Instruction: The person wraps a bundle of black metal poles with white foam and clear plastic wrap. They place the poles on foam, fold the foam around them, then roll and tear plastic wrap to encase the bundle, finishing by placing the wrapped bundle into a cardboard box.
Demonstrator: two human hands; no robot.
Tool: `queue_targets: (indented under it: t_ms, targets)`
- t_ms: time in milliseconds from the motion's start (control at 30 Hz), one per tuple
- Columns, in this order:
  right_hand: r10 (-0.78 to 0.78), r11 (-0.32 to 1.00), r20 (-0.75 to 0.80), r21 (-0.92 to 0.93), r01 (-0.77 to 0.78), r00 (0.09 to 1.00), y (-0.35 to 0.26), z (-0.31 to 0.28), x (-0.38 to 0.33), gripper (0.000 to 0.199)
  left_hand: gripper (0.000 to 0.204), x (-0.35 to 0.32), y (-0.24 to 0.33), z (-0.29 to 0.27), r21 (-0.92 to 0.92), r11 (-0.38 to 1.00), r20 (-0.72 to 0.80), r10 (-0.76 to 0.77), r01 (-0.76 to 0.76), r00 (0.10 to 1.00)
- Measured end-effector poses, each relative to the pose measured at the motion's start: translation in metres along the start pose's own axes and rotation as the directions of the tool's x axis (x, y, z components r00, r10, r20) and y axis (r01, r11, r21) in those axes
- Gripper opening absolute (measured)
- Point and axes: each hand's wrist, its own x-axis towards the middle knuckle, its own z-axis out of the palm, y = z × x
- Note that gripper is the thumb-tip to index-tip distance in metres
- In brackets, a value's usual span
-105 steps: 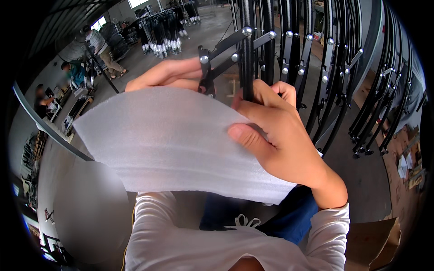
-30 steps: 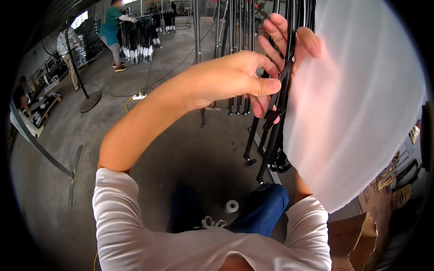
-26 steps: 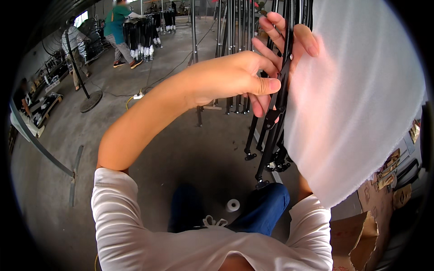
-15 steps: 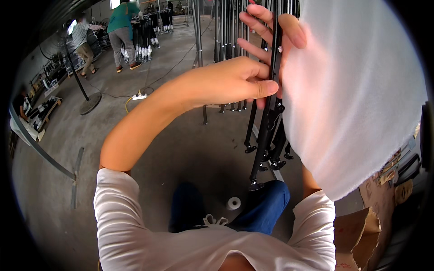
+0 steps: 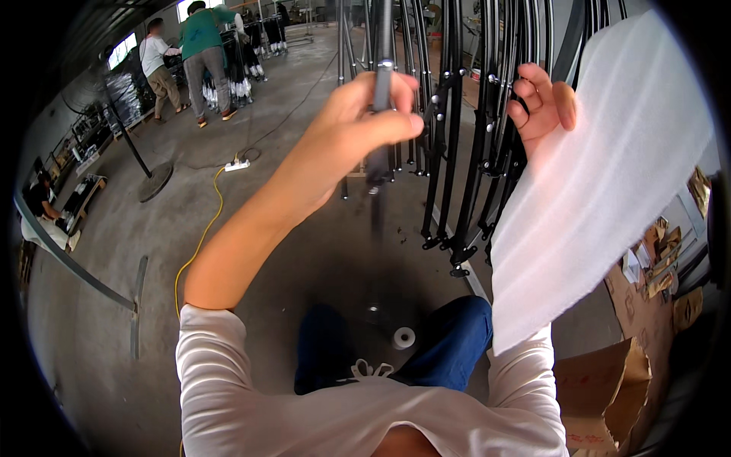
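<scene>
My left hand (image 5: 358,118) is closed around an upright black metal tube (image 5: 386,46) with a shiny fitting, its lower part smeared by motion. To the right, my right hand (image 5: 537,107) is raised with fingers half curled and the thumb apart from them. Nothing shows between those fingers. A thin white translucent sheet (image 5: 601,167) lies over the wrist and forearm on that side and hangs toward my sleeve, hiding most of the arm. Between and behind the hands hang several black metal tube assemblies (image 5: 451,160) with small brackets at their lower ends.
A white roll (image 5: 403,337) stands on the floor between my knees. An open cardboard box (image 5: 598,388) is at the lower right. On the left are a fan stand (image 5: 155,179), a power strip (image 5: 237,164) with a yellow cord, and a bent metal bar (image 5: 76,270). Several people work farther back.
My left hand has moved left with a black tube, away from the hanging tubes. My right hand has come off the tube and shifted right, with the white sheet.
</scene>
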Motion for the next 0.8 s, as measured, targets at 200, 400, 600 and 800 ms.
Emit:
queue_targets:
  t_ms: [200, 400, 600, 800]
  targets:
    - [0.011, 0.971, -0.111, -0.235, -0.037, 0.994, 0.009, 0.027, -0.011, 0.044, 0.049, 0.034, -0.036, 0.016, -0.434, 0.886, -0.063, -0.211, 0.164, 0.975]
    - [0.127, 0.966, 0.316, -0.255, -0.045, 0.940, -0.003, 0.000, -0.034, 0.022, 0.041, 0.060, -0.058, 0.023, -0.630, 0.763, 0.188, -0.031, 0.144, 0.982]
    - [0.177, 0.773, 0.128, -0.632, -0.057, 0.976, 0.007, 0.001, -0.062, 0.022, 0.040, 0.077, -0.073, 0.011, -0.559, 0.810, 0.293, -0.009, 0.178, 0.956]
    - [0.050, 0.859, 0.104, -0.512, 0.011, 0.993, 0.033, -0.037, -0.081, 0.030, 0.031, 0.057, -0.088, 0.002, -0.417, 0.897, 0.200, -0.064, 0.144, 0.978]
